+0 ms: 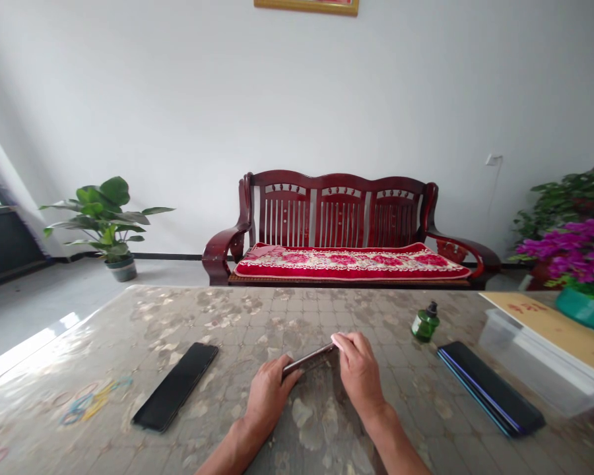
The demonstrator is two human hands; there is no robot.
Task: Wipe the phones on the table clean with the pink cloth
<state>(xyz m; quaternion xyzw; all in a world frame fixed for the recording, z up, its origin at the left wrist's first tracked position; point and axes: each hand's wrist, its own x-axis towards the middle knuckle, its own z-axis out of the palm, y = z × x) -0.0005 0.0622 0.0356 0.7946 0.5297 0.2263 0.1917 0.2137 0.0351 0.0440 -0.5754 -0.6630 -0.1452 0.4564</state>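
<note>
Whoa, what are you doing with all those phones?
A person's left hand grips one end of a thin, phone-like thing, seen edge-on above the table. The right hand is at its other end, pinching something white, too small to make out. A black phone lies to the left, near some rubber bands. Stacked phones lie to the right, near a green bottle.

Above the worktop point(321, 310), a held phone point(309, 359) is between rubber bands point(93, 401), left, and a bottle point(425, 326), right. A bench point(339, 214) stands behind.
</note>
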